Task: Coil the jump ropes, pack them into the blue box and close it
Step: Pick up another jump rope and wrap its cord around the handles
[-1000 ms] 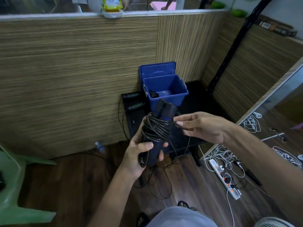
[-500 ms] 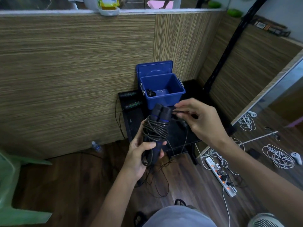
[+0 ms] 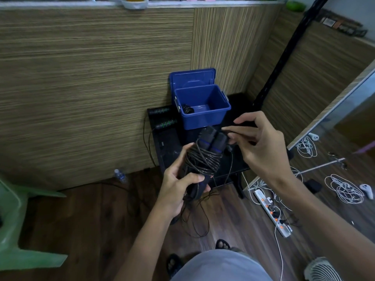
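Observation:
My left hand (image 3: 178, 185) grips the two black handles of a jump rope (image 3: 205, 157), held side by side with the thin black cord wound several times around them. My right hand (image 3: 261, 147) pinches the loose cord just right of the handle tops. The remaining cord hangs down in loops (image 3: 194, 220) to the floor. Behind, the blue box (image 3: 203, 118) stands open on a low black table (image 3: 168, 142), its lid upright against the wall. A coiled rope (image 3: 187, 108) lies inside at the left. Another rope's black-and-green handles (image 3: 165, 124) lie left of the box.
Wood-panel walls close off the back and right. A green plastic chair (image 3: 18, 220) stands at the left. A power strip (image 3: 273, 214) with white cables lies on the floor at the right, a small bottle (image 3: 119, 175) by the wall, a fan (image 3: 322, 269) at bottom right.
My right hand has carried the cord from beside the handles up and over toward their tops, adding to the winding. My left hand keeps its grip on the handles.

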